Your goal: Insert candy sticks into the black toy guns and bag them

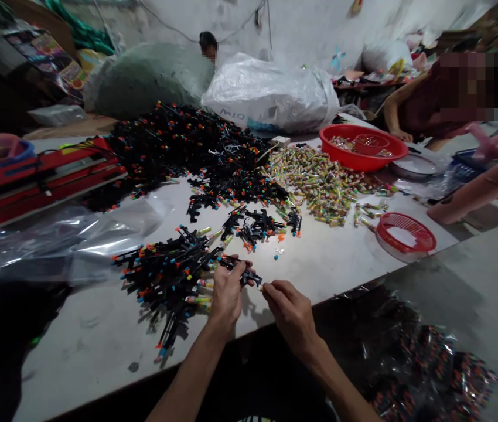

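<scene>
My left hand (228,290) is closed around a small black toy gun (242,273) above the white table (314,266). At the toy's right end, the fingertips of my right hand (290,310) are pinched on a small, pale piece that is mostly hidden. Left of my hands lies a heap of black toy guns (167,275) with orange, blue and yellow tips, some with bright tubes attached. A smaller group of black toy guns (262,225) sits just beyond my hands.
Farther back are a large black pile (178,143), a mound of small colourful tubes (314,179), a red basin (363,161) and a red basket (407,234). Clear plastic (99,243) covers the left side. A person (429,105) is at the back right; another head shows behind sacks.
</scene>
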The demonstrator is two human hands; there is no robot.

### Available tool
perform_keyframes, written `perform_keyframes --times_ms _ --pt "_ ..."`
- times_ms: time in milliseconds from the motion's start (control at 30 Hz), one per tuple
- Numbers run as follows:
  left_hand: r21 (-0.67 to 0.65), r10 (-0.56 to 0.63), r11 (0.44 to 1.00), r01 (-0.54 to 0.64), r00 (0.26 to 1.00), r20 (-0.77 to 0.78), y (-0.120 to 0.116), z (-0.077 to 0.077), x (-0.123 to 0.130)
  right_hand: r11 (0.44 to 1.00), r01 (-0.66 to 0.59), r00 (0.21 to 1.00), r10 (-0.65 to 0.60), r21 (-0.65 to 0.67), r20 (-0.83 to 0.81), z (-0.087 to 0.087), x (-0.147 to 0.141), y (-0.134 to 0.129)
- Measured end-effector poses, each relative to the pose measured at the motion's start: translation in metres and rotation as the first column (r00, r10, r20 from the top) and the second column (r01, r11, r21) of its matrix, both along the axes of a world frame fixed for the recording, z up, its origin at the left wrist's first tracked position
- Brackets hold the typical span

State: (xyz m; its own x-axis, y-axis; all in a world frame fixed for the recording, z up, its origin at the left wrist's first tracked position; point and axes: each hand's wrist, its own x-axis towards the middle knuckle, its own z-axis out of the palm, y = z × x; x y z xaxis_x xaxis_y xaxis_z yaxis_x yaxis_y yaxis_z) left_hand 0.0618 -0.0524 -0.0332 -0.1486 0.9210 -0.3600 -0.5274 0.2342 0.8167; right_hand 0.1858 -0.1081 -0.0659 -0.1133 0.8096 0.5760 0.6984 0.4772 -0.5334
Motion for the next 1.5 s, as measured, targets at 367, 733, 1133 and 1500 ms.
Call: perform_keyframes --times_ms 367,733,1133,1500 --pt "0.352 0.362 0.928 -0.125 0.527 -0.769 0.043 0.021 -0.070 0.881 -0.239 0.949 0.124 -0.407 -0.289 0.003 -0.020 0.044" --pt "-0.186 -0.179 0.849 0.494 -0.062 -0.982 0.132 -0.006 0.009 0.864 0.220 0.975 -0.214 -0.453 0.066 0.001 0.074 0.098" --pt "0.122 -0.034 0.914 0.388 0.374 -0.927 0.099 -0.008 -0.004 0.746 0.572 0.730 -0.274 -0.340 0.627 0.008 0.151 0.179" --pt "0.091 -0.253 0.740 0.666 0.401 -0.881 0.026 -0.002 -0.009 0.796 0.364 0.932 -0.310 -0.484 0.190 0.027 0.107 0.123"
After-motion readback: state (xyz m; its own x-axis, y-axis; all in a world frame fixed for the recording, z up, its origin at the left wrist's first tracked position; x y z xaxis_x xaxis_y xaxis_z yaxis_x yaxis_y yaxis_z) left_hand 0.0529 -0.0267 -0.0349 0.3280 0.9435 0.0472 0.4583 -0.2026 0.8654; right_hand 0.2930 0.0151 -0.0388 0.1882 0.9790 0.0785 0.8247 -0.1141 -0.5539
